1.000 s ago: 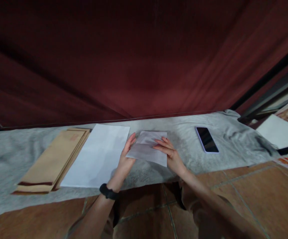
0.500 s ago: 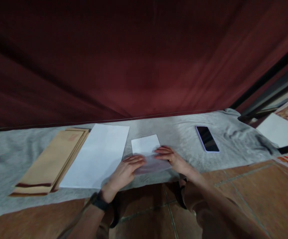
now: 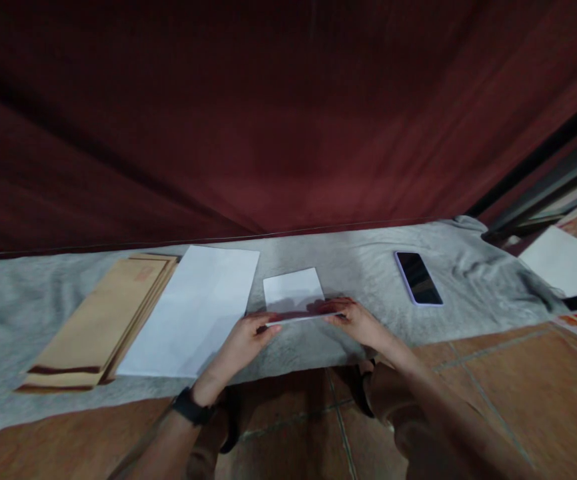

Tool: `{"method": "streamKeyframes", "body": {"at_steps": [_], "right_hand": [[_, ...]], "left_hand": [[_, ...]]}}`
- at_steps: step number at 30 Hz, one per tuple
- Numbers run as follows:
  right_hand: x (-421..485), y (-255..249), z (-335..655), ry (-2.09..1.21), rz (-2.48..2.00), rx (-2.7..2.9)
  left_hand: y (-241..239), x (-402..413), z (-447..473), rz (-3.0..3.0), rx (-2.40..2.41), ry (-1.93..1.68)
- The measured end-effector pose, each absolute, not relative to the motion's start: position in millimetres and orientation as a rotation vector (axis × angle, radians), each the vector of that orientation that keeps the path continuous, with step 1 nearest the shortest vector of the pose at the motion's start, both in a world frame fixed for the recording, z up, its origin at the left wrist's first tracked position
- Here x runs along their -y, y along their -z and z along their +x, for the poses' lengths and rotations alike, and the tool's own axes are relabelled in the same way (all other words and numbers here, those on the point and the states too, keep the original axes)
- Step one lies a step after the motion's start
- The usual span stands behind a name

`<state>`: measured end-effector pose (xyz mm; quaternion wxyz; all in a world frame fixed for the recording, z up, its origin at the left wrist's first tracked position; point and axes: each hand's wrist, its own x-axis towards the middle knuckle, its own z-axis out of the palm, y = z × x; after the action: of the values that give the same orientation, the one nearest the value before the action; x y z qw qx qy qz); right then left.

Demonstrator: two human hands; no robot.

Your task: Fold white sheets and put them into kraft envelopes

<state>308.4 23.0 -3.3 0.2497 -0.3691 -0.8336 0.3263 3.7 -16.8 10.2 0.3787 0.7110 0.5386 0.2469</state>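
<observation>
Floor (image 3: 498,380): brown tiles with pale joints, nearest the person.
Watch (image 3: 190,407): dark, strapped round the left wrist.
Left hand (image 3: 246,340): fingers closed around the left end of the held paper (image 3: 303,319), thumb on the near side, fingers bent over the far side.
Right hand (image 3: 356,323): closed in the same way on the right end, its fingers partly in shadow.
Held paper: stretched between both hands, seen almost edge-on as a thin pale strip; whether it is folded cannot be told from this angle.
Grey cloth (image 3: 368,250): spread under the papers and the phone, wrinkled toward its right end.
Small paper (image 3: 292,287): white, flat on the cloth just beyond the held paper, its near part shaded.
Large white sheet (image 3: 201,300): flat and slanted, left of the small paper, its near right corner close to the left forearm.
Brown envelopes (image 3: 98,313): an uneven stack just left of the large white sheet.
Phone (image 3: 419,279): screen dark, pale purple edge, lying well to the right of the right hand.
Red curtain (image 3: 268,133): hanging behind everything, with slanting folds.
</observation>
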Motion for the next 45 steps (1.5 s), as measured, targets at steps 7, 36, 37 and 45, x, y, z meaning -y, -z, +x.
{"method": "streamKeyframes", "body": {"at_steps": [7, 36, 37, 45], "right_hand": [[-23.9, -5.3, 308.7, -1.035, -1.017, 2.235], [-26.3, -9.7, 261.2, -0.469, -2.031, 2.154], [-25.6, -11.2, 259.5, -0.443, -2.052, 2.157], [-25.8, -13.9, 251.4, -0.317, -2.119, 2.19]], "left_hand": [[-19.1, 18.1, 4.6, 1.626, -1.275, -0.623], [-22.5, -6.2, 41.4, 1.676, -2.212, -0.197], [-24.4, -6.9, 42.5, 1.674, -2.219, -0.175], [-29.9, -8.9, 48.5, 1.656, -2.253, -0.07]]}}
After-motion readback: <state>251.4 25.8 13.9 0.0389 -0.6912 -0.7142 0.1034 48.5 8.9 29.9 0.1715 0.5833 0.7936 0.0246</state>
